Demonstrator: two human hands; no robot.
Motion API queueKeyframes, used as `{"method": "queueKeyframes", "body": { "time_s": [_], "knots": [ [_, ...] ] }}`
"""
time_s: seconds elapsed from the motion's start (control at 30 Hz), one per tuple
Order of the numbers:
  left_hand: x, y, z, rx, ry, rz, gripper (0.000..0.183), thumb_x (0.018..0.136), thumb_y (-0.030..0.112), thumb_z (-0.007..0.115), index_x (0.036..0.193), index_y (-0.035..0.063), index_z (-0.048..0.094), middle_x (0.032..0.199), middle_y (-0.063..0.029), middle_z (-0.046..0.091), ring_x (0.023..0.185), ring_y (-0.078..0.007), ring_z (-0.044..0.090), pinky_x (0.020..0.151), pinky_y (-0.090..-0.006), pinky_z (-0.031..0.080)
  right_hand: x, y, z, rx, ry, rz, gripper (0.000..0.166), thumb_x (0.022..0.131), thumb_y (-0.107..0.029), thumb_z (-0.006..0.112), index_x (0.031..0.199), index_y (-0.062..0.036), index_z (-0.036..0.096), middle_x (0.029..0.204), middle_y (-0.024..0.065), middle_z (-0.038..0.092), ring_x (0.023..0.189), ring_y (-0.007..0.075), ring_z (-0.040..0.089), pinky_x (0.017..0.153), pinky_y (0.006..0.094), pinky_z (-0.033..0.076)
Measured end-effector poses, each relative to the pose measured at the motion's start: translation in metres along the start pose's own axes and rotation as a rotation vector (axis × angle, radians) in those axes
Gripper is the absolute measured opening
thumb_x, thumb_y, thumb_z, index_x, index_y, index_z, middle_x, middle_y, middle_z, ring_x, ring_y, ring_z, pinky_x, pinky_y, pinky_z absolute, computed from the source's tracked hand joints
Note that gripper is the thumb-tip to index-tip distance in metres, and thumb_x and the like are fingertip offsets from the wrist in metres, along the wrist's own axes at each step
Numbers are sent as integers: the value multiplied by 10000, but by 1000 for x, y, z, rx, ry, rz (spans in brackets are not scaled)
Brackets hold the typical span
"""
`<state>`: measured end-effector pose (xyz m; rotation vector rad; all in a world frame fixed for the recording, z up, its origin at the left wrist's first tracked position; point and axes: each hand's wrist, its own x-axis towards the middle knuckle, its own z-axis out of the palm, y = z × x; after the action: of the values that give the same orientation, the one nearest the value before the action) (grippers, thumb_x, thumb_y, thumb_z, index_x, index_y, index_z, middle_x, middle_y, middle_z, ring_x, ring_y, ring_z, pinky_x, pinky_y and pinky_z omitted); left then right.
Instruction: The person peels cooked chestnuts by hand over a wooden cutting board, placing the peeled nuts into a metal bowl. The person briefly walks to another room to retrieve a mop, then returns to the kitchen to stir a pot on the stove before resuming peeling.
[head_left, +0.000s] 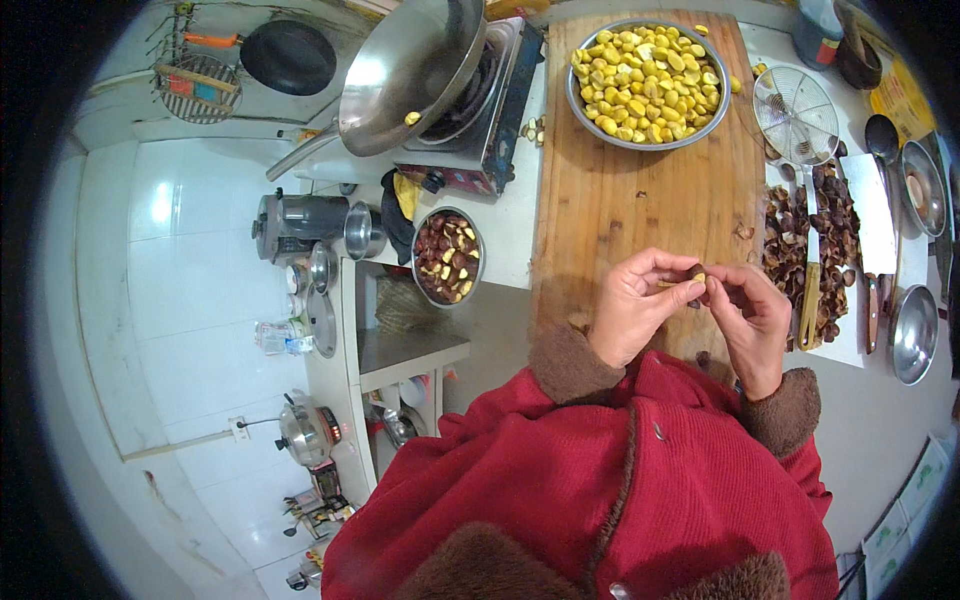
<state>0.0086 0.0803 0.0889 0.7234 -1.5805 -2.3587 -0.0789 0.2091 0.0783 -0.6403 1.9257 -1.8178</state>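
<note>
Above the near end of a wooden cutting board (600, 210), my left hand (637, 296) and my right hand (750, 311) meet at the fingertips. Both pinch one chestnut (698, 274) whose brown shell is partly off, with yellow flesh showing. Further up the board stands a metal bowl (651, 146) heaped with peeled yellow chestnuts (645, 82). To the left, a smaller metal bowl (483, 262) holds brown chestnuts (442, 251), some with cut yellow faces. A pile of dark shells (832, 217) lies right of the board.
A steel wok (405, 67) tilts on a gas stove (480, 142) at upper left. Right of the board lie a wire skimmer (795, 112) with a yellow handle across the shells, a cleaver (870, 217) and a metal bowl (915, 330). A lidded pot (304, 435) stands far left.
</note>
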Motion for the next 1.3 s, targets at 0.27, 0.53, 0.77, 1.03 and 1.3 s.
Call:
{"method": "queueKeyframes", "body": {
  "time_s": [0.27, 0.53, 0.77, 1.03, 1.3],
  "knots": [
    [2, -8, -7, 101, -1, 57, 236, 800, -69, 635, 1029, -35, 585, 967, -87, 637, 907, -134, 617, 836, -258, 505, 4, -5, 4, -235, -6, -145, 112, 783, 30, 635, 894, 24, 635, 790, 110, 621, 687, 155, 637, 609, 243, 505],
    [13, -8, -11, 122, -13, 43, 221, 804, -90, 616, 1018, -57, 577, 964, -90, 627, 911, -139, 612, 838, -256, 507, 15, -5, 9, -288, 14, -87, 75, 752, 25, 644, 815, 18, 605, 707, 81, 606, 591, 128, 605, 551, 234, 475],
    [25, 4, -21, 23, -108, -72, 209, 817, -67, 612, 1022, -43, 584, 981, -81, 624, 933, -129, 597, 839, -254, 493, 26, 4, 9, 204, -21, 362, 57, 836, -26, 601, 822, 28, 589, 730, 16, 607, 591, 77, 571, 553, 202, 459],
    [38, -19, -41, -659, -251, -308, 255, 869, 2, 568, 1124, 10, 564, 1038, -82, 617, 957, -149, 609, 823, -223, 523, 43, 7, 0, 792, -130, 746, 88, 871, -69, 532, 903, -6, 584, 742, 65, 629, 545, 81, 568, 510, 205, 486],
    [41, -11, -27, -381, -178, -227, 286, 860, 7, 587, 1143, -6, 546, 1021, -83, 608, 896, -132, 603, 794, -232, 513, 33, 11, 6, 415, 34, 475, 81, 878, -57, 546, 911, 11, 576, 766, 32, 607, 606, 81, 570, 579, 208, 482]
  ]
}}
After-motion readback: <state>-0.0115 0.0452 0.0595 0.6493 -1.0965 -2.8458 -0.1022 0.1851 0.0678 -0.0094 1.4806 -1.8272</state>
